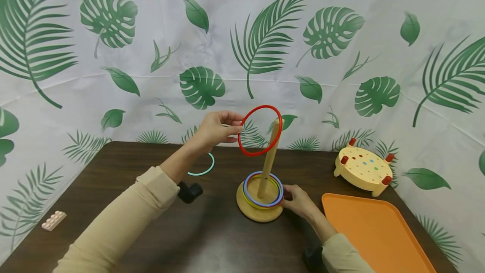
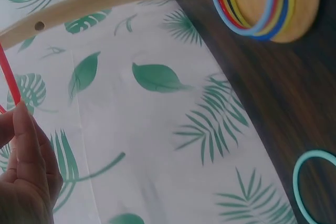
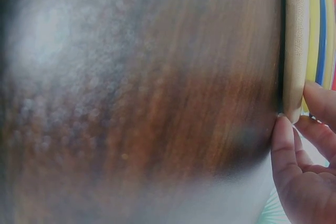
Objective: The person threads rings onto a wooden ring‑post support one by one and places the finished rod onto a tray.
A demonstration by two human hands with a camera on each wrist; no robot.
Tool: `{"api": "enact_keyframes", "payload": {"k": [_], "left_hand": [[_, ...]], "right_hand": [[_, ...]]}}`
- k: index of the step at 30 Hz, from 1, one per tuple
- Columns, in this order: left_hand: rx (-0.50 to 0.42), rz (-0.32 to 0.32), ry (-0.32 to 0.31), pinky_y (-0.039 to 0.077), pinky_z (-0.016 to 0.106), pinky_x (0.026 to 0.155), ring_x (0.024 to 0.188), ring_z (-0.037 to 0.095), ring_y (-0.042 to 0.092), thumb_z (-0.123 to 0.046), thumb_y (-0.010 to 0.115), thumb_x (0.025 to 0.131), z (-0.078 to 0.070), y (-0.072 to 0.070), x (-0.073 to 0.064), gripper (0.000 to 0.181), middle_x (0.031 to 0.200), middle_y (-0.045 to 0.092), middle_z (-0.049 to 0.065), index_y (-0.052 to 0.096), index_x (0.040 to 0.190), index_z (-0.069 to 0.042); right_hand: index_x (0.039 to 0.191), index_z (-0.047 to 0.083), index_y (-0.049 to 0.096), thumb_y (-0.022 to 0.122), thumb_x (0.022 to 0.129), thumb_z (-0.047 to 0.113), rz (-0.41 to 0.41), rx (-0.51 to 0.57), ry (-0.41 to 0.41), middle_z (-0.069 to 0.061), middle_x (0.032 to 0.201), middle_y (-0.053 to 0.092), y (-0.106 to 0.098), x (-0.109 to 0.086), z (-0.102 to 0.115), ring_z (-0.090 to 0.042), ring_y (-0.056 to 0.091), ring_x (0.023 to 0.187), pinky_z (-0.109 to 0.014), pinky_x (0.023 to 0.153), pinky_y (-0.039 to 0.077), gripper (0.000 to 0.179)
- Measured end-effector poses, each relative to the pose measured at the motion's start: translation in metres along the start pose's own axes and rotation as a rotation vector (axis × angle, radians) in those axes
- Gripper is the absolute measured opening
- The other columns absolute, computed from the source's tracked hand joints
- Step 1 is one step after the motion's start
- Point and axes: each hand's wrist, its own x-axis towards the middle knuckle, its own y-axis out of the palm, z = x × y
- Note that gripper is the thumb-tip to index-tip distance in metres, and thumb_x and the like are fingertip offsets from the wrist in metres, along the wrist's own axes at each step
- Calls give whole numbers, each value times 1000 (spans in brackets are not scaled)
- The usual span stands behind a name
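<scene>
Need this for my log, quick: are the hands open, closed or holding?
Left hand: closed, holding the red ring.
Right hand: closed, holding the wooden base.

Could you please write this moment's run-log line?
Left hand: pinches thin red ring near wooden post | Right hand: holds round wooden base | Blue, yellow, red rings: around post

Left hand (image 1: pixel 219 129) pinches high; right hand (image 1: pixel 299 201), lower, seemingly pinches.

1. Thin red ring (image 1: pixel 254 154): tilted on edge in the left hand (image 1: pixel 217 129), by the post's top; whether around it is unclear.
2. Wooden stand (image 1: pixel 261 216): round base, single post, rim pinched by the right hand (image 1: pixel 300 201).
3. Stacked rings (image 1: pixel 265 206): light blue, red, yellow, dark blue, encircling the post's foot.
</scene>
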Motion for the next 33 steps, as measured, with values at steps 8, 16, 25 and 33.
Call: {"api": "enact_keyframes", "payload": {"k": [8, 16, 25, 33], "left_hand": [[-23, 9, 10, 59, 38, 72, 72, 14, 61, -1, 66, 85, -1, 18, 6, 27, 92, 59, 9, 62, 112, 1], [-45, 30, -18, 59, 33, 68, 77, 15, 60, 0, 65, 86, 6, 31, 10, 25, 90, 58, 6, 62, 111, 1], [-15, 47, -20, 59, 33, 68, 74, 11, 59, 2, 63, 86, 24, 40, 13, 26, 88, 60, 6, 61, 112, 5], [29, 33, -86, 59, 36, 70, 77, 17, 65, 2, 65, 85, 53, 42, 13, 22, 88, 64, 9, 65, 107, 1]], "right_hand": [[112, -9, 61, 69, 75, 0, -3, -6, 6, -19, 98, 66, 0, 1, -1, -31, 66, 88, -35, 77, 56, 39], [112, -7, 62, 70, 75, 1, -8, -22, 33, -15, 98, 66, 2, -1, -2, -30, 64, 91, -43, 83, 53, 38], [112, -7, 62, 70, 74, 1, -15, -17, 39, -15, 98, 65, 2, -2, -1, -31, 64, 92, -44, 83, 53, 40], [112, -5, 64, 72, 74, 3, -20, -26, 39, -12, 98, 66, 1, -2, -1, -30, 62, 95, -43, 87, 49, 40]]}}
